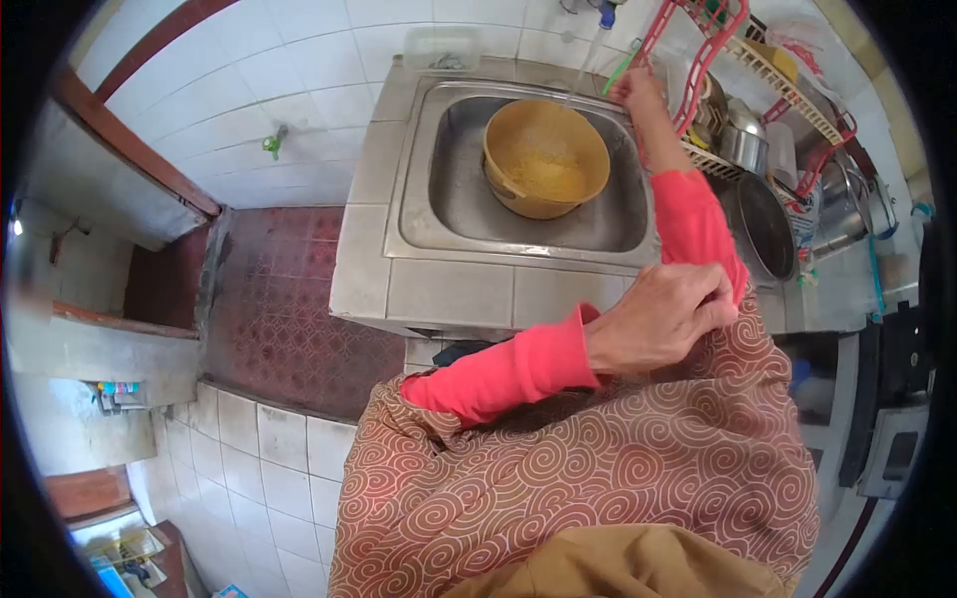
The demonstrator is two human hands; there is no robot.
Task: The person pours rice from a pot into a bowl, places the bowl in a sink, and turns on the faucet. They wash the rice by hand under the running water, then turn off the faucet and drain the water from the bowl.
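Observation:
My left hand (663,317) is closed, its fingers pinching the pink sleeve (706,234) of my right arm near the elbow. My right hand (638,90) reaches to the sink's back right corner, beside a thin green strip (620,75) and the red rack frame. Its fingers are curled; what they hold, if anything, is too small to make out. A yellow-brown plastic basin (498,164) stands in the steel sink (464,214), with yellowish contents and water in it. Water runs down from a blue-handled tap (606,15) at the basin's back edge.
On the right, a red and cream dish rack (788,90) holds dishes. Below it are a metal pot (743,140) and a dark pan (766,227). A soap dish (442,52) sits behind the sink. A green wall tap (274,143) is on the left, above a red tiled floor (289,299).

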